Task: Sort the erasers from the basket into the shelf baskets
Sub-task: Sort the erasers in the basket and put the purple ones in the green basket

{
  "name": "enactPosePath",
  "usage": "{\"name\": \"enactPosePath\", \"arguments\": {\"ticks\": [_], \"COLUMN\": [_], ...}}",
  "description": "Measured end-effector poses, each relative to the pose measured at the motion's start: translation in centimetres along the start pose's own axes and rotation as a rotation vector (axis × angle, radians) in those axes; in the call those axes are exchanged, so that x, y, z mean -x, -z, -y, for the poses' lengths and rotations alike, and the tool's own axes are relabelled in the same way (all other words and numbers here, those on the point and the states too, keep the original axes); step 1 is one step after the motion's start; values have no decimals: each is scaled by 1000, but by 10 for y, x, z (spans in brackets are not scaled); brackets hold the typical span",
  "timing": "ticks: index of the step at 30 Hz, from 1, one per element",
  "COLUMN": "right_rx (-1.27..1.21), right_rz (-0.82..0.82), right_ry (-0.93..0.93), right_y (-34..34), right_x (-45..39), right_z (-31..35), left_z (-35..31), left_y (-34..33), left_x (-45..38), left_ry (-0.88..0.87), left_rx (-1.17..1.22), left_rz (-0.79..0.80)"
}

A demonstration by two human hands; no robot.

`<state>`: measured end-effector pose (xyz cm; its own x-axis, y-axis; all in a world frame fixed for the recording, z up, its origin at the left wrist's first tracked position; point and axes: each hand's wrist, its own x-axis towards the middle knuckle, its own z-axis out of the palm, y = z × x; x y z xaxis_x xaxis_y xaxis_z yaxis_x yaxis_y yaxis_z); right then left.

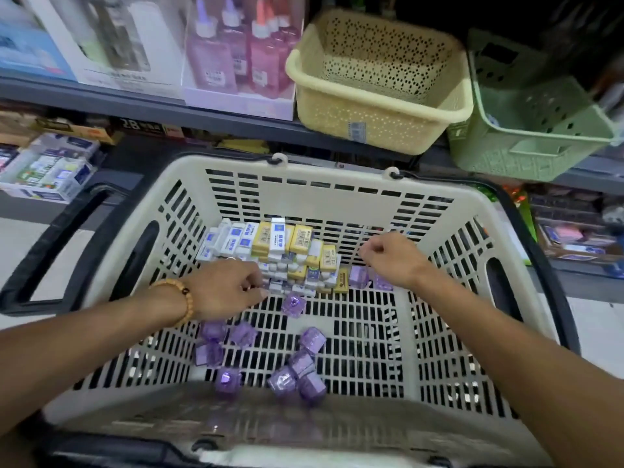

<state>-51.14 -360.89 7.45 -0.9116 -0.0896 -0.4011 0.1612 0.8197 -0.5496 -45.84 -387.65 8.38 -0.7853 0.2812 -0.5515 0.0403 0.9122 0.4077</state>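
Erasers (270,251) in white, blue and yellow sleeves are lying stacked against the far wall of a beige slotted shopping basket (439,298), slightly left of its middle. Purple cube erasers (293,305) are lying scattered over the basket floor, most of them toward the near left and near middle, with two more sitting just right of the stack. Bare slotted floor is showing across the right half of the basket, leaving open room there between the stack and the right wall. Black carry handles (50,244) are hanging folded down outside the left and right rims.

Beyond the far rim, a grey shelf edge (135,106) is running across the scene. A yellow perforated shelf basket (378,123) is sitting on it right of centre, its front overhanging the shelf edge, and a green shelf basket (526,146) is sitting just beside it on the right, tilted. Glitter glue bottles (236,52) are standing in a box on the far left part of the shelf.

Both forearms are reaching in over the near rim. The left hand (226,288), with a wooden bead bracelet (184,300) at its wrist, is lying palm down at the near left foot of the stack, its fingertips pinching at the small erasers there. The right hand (388,258) is hovering above the floor just right of the stack, fingers loosely curled downward and grasping nothing visible.
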Motion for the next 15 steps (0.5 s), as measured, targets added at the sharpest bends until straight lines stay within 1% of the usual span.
{"name": "enactPosePath", "arguments": {"ticks": [1,3,5,7,9,11,13,14,15], "right_rx": [91,276,488,644,657,599,430,363,348], "right_rz": [40,122,203,213,184,230,317,323,280], "right_ry": [-6,10,60,70,72,94,68,57,53], "right_y": [-1,-9,-23,-33,-35,-32,-27,-27,-27], "right_x": [2,3,1,1,-1,1,3,4,3], "right_z": [-8,-19,-29,-34,-39,-43,-43,-42,-41], "left_z": [4,11,15,22,27,29,28,27,26], "left_y": [0,0,-3,-10,-15,-20,-25,-29,-33], "left_x": [-5,-14,-18,-19,-21,-22,-23,-23,-22], "left_ry": [11,12,23,43,52,45,52,45,17], "left_rx": [-115,-257,-326,-381,-420,-444,-353,-304,-297], "left_rz": [41,122,222,288,294,290,333,347,333]}}
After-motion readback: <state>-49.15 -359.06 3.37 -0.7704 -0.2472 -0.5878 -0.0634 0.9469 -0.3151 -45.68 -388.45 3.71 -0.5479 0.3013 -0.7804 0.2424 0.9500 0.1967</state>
